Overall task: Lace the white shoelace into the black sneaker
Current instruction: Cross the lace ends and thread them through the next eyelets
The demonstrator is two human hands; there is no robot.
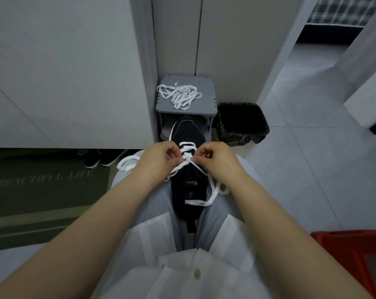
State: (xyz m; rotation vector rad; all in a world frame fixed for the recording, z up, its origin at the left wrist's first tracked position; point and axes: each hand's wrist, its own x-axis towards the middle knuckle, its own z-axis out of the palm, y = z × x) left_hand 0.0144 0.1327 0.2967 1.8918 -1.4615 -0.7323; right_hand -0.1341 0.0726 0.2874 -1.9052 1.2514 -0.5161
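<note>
The black sneaker lies between my knees, toe pointing away, tongue toward me. A white shoelace crosses its front eyelets in a few rows. My left hand pinches the lace at the sneaker's left side, fingers curled. My right hand pinches the lace at the right side. The two hands nearly meet over the crossing at the middle eyelets. One loose lace end loops off to the left past my left wrist; the other trails down over the tongue to the right.
A small grey stool stands ahead against the wall with a second tangled white shoelace on top. A black-lined bin is right of it. A dark doormat and shoes lie left; a red stool sits at my right.
</note>
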